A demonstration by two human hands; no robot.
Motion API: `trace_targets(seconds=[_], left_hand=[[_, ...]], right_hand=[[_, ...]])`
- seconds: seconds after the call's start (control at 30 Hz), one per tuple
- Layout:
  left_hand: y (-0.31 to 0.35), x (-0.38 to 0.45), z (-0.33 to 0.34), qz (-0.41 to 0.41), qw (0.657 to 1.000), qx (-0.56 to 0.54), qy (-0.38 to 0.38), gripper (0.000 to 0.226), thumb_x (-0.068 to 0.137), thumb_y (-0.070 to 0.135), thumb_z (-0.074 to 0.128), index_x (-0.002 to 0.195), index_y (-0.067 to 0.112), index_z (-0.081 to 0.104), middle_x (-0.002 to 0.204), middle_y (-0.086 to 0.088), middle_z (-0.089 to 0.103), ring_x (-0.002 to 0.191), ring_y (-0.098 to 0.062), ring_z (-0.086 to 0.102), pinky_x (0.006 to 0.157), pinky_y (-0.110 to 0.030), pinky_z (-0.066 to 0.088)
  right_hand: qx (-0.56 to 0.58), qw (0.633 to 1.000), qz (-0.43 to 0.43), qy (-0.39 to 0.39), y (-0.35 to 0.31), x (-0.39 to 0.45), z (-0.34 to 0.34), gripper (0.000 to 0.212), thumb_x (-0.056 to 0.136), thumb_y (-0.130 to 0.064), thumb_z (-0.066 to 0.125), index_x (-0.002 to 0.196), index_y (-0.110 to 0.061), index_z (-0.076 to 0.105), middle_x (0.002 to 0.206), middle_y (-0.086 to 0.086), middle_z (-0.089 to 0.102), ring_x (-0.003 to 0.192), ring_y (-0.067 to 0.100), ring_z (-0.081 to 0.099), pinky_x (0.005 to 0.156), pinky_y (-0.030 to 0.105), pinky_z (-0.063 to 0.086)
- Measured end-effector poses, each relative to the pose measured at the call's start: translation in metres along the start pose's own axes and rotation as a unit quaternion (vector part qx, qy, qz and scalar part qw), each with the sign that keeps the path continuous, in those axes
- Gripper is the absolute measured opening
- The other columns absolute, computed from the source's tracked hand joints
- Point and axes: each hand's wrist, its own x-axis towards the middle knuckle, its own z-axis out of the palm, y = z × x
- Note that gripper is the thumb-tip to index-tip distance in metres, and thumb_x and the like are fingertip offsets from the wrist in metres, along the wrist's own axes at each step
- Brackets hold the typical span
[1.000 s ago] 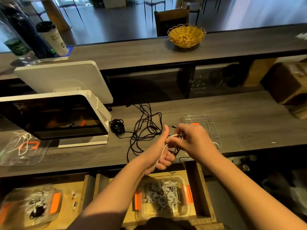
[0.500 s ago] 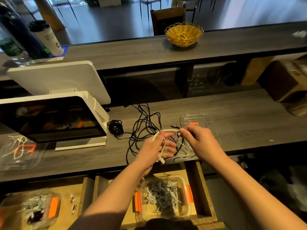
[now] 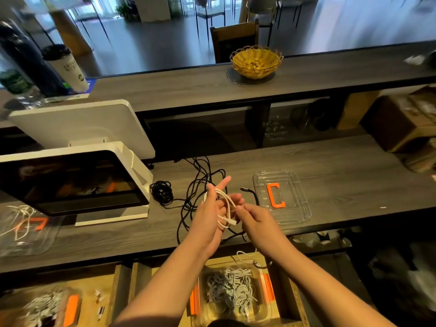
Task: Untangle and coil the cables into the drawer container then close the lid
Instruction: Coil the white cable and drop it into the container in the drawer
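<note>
Coiling step under way: white cable (image 3: 224, 204) looped round left hand (image 3: 208, 215) over the worktop (image 3: 342, 175), right hand (image 3: 256, 220) pinching its strand. Black cables (image 3: 200, 182) lie tangled beyond. Next: slip coil off, drop into drawer container (image 3: 232, 293); lid (image 3: 295, 201) still off.

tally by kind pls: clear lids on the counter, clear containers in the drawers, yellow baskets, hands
Clear lids on the counter: 2, right lid and left lid
Clear containers in the drawers: 2, centre container and left container
Yellow baskets: 1, basket
Hands: 2, left hand and right hand, both on the white cable
Total: 7
</note>
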Motion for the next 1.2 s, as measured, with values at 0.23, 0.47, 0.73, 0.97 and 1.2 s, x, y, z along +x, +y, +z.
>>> trace_targets(seconds=[0.23, 0.47, 0.73, 0.97, 1.2], left_hand=[[0.008, 0.011, 0.003, 0.053, 0.994, -0.080, 0.046, 0.050, 0.103, 0.055, 0.027, 0.127, 0.028, 0.062, 0.065, 0.004, 0.045, 0.055, -0.007, 0.040, 0.058, -0.025, 0.043], [0.015, 0.023, -0.004, 0.106, 0.978, 0.168, 0.058, 0.052, 0.100, 0.059, 0.028, 0.126, 0.032, 0.065, 0.063, 0.004, 0.039, 0.052, -0.007, 0.030, 0.045, -0.021, 0.026], [0.000, 0.027, 0.000, 0.018, 0.881, 0.473, -0.017, 0.046, 0.104, 0.053, 0.030, 0.118, 0.034, 0.070, 0.086, 0.012, 0.068, 0.085, 0.002, 0.061, 0.076, -0.023, 0.043], [0.006, 0.023, -0.001, -0.162, 0.918, 0.353, -0.082, 0.055, 0.096, 0.072, 0.030, 0.117, 0.033, 0.063, 0.063, 0.009, 0.045, 0.049, -0.003, 0.033, 0.043, -0.016, 0.023], [0.003, 0.024, -0.009, -0.206, 0.872, 0.424, -0.128, 0.106, 0.078, 0.091, 0.015, 0.155, 0.019, 0.028, 0.063, 0.008, 0.051, 0.047, -0.001, 0.037, 0.043, -0.015, 0.027]], right_hand=[[-0.056, 0.995, 0.068, -0.047, 0.010, 0.001, 0.004, 0.045, 0.104, -0.039, 0.043, 0.078, -0.011, 0.068, 0.051, -0.008, 0.044, 0.045, 0.004, 0.037, 0.051, 0.028, 0.031], [-0.111, 0.989, 0.075, -0.062, 0.020, -0.006, 0.004, 0.038, 0.101, -0.042, 0.048, 0.083, -0.017, 0.070, 0.055, -0.006, 0.049, 0.053, 0.005, 0.046, 0.059, 0.033, 0.037], [-0.215, 0.971, -0.057, -0.088, -0.008, -0.001, -0.014, 0.012, 0.099, -0.031, 0.052, 0.096, -0.025, 0.062, 0.081, -0.006, 0.064, 0.072, 0.008, 0.059, 0.071, 0.035, 0.053], [-0.294, 0.948, -0.123, -0.017, -0.016, 0.023, -0.050, 0.016, 0.093, -0.039, 0.065, 0.097, -0.024, 0.065, 0.086, -0.009, 0.066, 0.079, 0.005, 0.061, 0.072, 0.028, 0.052], [-0.337, 0.936, -0.098, 0.038, -0.021, 0.039, -0.073, 0.043, 0.072, -0.067, 0.062, 0.084, -0.026, 0.057, 0.071, -0.008, 0.060, 0.065, 0.005, 0.054, 0.061, 0.026, 0.048]])
